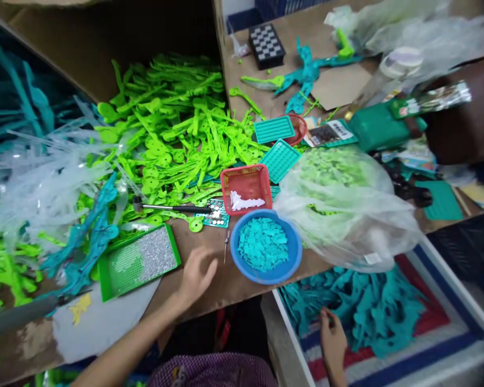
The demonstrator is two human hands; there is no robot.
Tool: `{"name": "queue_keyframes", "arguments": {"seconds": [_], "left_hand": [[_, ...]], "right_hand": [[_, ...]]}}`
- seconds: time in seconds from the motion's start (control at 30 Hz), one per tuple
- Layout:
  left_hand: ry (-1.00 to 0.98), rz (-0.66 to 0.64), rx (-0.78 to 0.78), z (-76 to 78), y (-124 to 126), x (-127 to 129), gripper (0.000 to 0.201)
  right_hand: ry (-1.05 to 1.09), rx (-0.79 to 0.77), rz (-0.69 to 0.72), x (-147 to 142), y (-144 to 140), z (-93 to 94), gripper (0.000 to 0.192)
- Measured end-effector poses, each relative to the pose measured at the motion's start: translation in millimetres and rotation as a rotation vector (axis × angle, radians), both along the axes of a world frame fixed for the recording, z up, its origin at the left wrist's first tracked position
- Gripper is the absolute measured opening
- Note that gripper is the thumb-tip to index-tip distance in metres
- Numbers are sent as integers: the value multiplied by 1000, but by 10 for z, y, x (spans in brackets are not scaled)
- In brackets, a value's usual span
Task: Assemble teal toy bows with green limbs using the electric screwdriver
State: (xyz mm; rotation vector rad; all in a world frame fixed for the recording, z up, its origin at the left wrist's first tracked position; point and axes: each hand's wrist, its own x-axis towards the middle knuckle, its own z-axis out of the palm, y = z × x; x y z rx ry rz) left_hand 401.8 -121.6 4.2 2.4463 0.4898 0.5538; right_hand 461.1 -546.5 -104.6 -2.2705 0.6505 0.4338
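Note:
My left hand (197, 273) is over the front edge of the table, palm down, its thumb apart from loosely bent fingers and nothing visible in it. It is between a green tray (119, 274) of small silvery pieces and a blue bowl (294, 258) filled with small turquoise pieces. A thin screwdriver (226, 247) lies just beyond it. My right hand (333, 341) is low at the right, by a heap of teal plastic parts (371, 306) in a drawer-like box. Its thumb and fingers come together in a pinch; anything between them is too small to see.
Bright green plastic parts (185, 123) are piled across the table's back. A hammer (173, 208) lies before a red basket (248, 180) holding white pieces. Right of the bowl sits a clear bag (347, 215) of green pieces. Clear plastic strips (44, 177) are heaped left.

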Motion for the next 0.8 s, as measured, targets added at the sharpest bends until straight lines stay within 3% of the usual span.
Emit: {"name": "queue_keyframes", "arguments": {"seconds": [0.07,0.13,0.17,0.23,0.3,0.4,0.5,0.6,0.7,0.8], "left_hand": [[-19,140,-40,52,179,776,36],[88,285,-132,25,352,1473,50],[213,346,-216,1,422,1735,49],[377,369,-328,-29,517,2022,32],[426,379,-362,-4,577,1999,23],[431,453,-350,147,719,1595,24],[442,592,-338,340,1006,1120,27],[462,757,-331,466,1389,814,32],[488,898,-310,525,1759,725,34],[516,984,-297,572,2025,795,29]], "right_hand": [[-57,158,-1,309,456,687,49],[-72,315,71,517,971,1141,52],[-18,394,126,591,1206,1260,59],[72,485,176,706,1554,1308,77],[80,484,230,802,1701,1209,81],[55,406,433,908,1665,1066,68],[88,378,637,940,1654,1070,56],[128,376,793,889,1904,1115,47],[157,349,955,814,2321,1136,41],[156,330,1132,902,2602,1232,39]]}}
